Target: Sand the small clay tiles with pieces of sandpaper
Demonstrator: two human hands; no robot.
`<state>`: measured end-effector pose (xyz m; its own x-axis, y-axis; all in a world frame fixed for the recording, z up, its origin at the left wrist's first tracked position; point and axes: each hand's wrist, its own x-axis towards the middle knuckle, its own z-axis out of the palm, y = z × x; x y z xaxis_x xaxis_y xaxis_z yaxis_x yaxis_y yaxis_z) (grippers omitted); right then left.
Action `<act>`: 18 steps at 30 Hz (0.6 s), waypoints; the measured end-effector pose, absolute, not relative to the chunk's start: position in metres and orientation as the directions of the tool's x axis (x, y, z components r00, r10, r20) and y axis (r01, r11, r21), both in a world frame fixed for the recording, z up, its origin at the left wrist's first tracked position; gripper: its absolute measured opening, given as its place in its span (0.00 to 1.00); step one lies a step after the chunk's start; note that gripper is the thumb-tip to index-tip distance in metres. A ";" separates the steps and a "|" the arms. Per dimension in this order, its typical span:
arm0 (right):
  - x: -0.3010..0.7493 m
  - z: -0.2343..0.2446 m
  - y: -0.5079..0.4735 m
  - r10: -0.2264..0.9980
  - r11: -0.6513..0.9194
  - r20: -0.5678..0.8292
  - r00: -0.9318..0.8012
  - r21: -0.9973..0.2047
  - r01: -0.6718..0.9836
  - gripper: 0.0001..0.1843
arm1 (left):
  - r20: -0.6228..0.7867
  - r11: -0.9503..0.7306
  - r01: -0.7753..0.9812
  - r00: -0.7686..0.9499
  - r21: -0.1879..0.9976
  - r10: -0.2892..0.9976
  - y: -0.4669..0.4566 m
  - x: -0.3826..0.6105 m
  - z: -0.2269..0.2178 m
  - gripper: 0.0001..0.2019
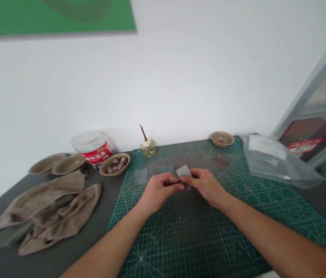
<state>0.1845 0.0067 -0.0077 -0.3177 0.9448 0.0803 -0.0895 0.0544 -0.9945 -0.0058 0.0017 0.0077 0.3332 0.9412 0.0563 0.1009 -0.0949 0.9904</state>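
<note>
The left hand (159, 192) and right hand (206, 186) pinched a small grey sandpaper square (184, 173) between them, above a green cutting mat (180, 231). Two similar squares (141, 176) lay just ahead.

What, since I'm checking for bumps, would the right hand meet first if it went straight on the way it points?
The right hand would first meet the small grey sheet, seemingly already touching it, then the left hand; depth is hard to judge here.

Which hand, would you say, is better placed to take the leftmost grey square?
Left, probably: the left hand is nearer that grey square than the right hand; both hold a grey sheet.
</note>
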 end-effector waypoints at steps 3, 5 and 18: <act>0.185 -0.007 0.007 0.934 0.064 0.092 -0.345 -0.994 -0.094 0.13 | 0.064 -0.099 0.094 0.325 0.991 0.944 0.001 -0.007 0.009 0.04; 0.184 -0.008 0.007 0.937 0.064 0.091 -0.336 -0.994 -0.093 0.13 | 0.063 -0.102 0.104 0.329 0.989 0.942 0.001 -0.007 0.010 0.04; 0.183 -0.001 0.005 0.936 0.092 0.115 -0.333 -0.992 -0.082 0.15 | 0.057 -0.093 0.087 0.350 0.992 0.935 0.004 -0.010 0.010 0.06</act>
<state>0.1828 0.0051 -0.0011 -0.3333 0.9358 0.1145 -0.0816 0.0924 -0.9924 -0.0098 0.0038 0.0098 0.3504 0.9349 0.0568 0.0865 -0.0927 0.9919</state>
